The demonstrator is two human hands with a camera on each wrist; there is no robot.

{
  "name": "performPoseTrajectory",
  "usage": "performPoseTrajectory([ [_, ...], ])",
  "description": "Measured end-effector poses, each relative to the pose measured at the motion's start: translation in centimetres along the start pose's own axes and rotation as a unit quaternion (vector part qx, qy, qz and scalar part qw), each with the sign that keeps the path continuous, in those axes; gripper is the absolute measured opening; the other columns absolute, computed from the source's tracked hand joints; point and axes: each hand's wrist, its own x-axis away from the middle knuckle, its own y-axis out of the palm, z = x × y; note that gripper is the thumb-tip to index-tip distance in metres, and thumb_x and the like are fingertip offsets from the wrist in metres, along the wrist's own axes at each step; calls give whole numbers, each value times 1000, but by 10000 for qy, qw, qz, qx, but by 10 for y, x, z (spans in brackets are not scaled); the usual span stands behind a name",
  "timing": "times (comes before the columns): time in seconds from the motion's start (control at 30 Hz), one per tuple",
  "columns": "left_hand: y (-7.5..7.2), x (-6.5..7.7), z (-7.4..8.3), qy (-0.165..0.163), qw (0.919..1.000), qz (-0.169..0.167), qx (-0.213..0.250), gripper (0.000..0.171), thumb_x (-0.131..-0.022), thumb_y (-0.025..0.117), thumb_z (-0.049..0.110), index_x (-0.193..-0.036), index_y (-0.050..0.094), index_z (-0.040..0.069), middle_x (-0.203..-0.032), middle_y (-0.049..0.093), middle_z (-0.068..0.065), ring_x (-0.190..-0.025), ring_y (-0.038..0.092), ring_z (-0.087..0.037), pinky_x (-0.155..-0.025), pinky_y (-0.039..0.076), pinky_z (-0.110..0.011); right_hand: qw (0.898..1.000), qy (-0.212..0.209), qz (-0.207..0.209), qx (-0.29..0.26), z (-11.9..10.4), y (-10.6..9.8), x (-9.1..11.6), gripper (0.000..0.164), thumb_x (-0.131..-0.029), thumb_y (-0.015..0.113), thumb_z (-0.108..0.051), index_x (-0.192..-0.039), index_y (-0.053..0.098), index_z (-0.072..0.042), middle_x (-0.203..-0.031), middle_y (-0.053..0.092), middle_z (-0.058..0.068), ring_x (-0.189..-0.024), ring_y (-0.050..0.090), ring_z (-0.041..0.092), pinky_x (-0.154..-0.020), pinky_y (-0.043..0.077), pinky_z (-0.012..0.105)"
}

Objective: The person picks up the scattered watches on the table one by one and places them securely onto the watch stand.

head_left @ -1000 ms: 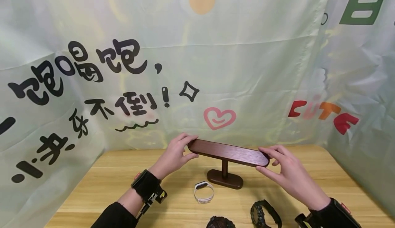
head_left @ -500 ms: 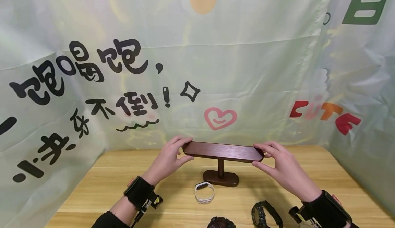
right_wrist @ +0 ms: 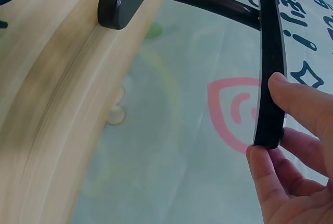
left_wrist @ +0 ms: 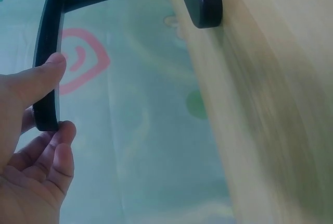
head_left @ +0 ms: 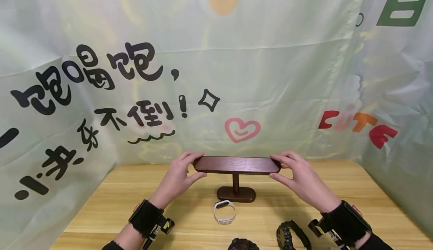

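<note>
A dark brown wooden display stand (head_left: pixel 236 165) has a long rounded top board, a thin post and an oval base (head_left: pixel 236 194) on the table. The left hand (head_left: pixel 179 176) pinches the board's left end, thumb at the front edge and fingers behind. At the opposite end the right hand (head_left: pixel 297 176) grips the board the same way. In the left wrist view the left thumb lies against the dark board (left_wrist: pixel 48 41); the right wrist view has the right thumb on the board's end (right_wrist: pixel 271 104). The board looks level, parallel to the table's back edge.
A white smart band (head_left: pixel 224 212) stands in front of the base. A black wristwatch (head_left: pixel 292 235) lies nearer at the right, and another dark watch (head_left: pixel 242 244) is cut off at the bottom edge. Printed cloth (head_left: pixel 270 84) hangs behind the wooden table (head_left: pixel 111 208).
Both hands have shifted the stand to the left and slightly back, turning its board from slanted to level. The base now sits right behind the white band. The watches have stayed put.
</note>
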Motion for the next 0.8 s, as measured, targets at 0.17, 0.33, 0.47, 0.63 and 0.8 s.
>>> performPoseTrajectory([
  [0.17, -2, 3, -1, 2, 9999, 120, 37, 63, -84, 93, 22, -141, 70, 8, -121, 71, -6, -76, 53, -15, -66, 48, -20, 10000, -64, -46, -8, 0, 3, -4, 52, -93, 85, -21, -140, 70, -6, -127, 68, 8, -108, 74, 25, -89, 63, 42],
  [0.33, -3, 6, -1, -210, 9997, 127, 64, 65, -84, 93, 22, -143, 69, 10, -124, 71, -6, -78, 53, -11, -68, 49, -20, 10000, -27, -92, -16, -1, 5, -7, 52, -94, 85, -20, -141, 69, -7, -127, 68, 7, -109, 74, 26, -90, 63, 44],
  [0.47, -4, 7, 0, -328, 9994, 140, 48, 65, -84, 93, 22, -143, 69, 10, -125, 71, -6, -77, 49, -5, -68, 49, -20, 9999, -34, -113, -39, -1, 6, -9, 52, -94, 84, -19, -142, 69, -7, -127, 67, 7, -110, 74, 27, -90, 63, 45],
  [0.63, -4, 6, 0, -392, 9991, 137, 78, 66, -84, 93, 22, -143, 68, 10, -125, 71, -7, -76, 52, -9, -67, 49, -20, 9999, -80, -96, 1, 0, 7, -10, 52, -94, 84, -18, -142, 69, -7, -127, 67, 7, -109, 73, 27, -89, 63, 43],
  [0.8, -4, 6, -1, -473, 9987, 104, 125, 65, -84, 92, 21, -144, 68, 10, -126, 71, -7, -76, 56, -19, -67, 49, -20, 9999, -105, -94, -3, 1, 8, -10, 52, -94, 85, -18, -142, 69, -6, -127, 67, 7, -109, 73, 27, -89, 64, 43],
])
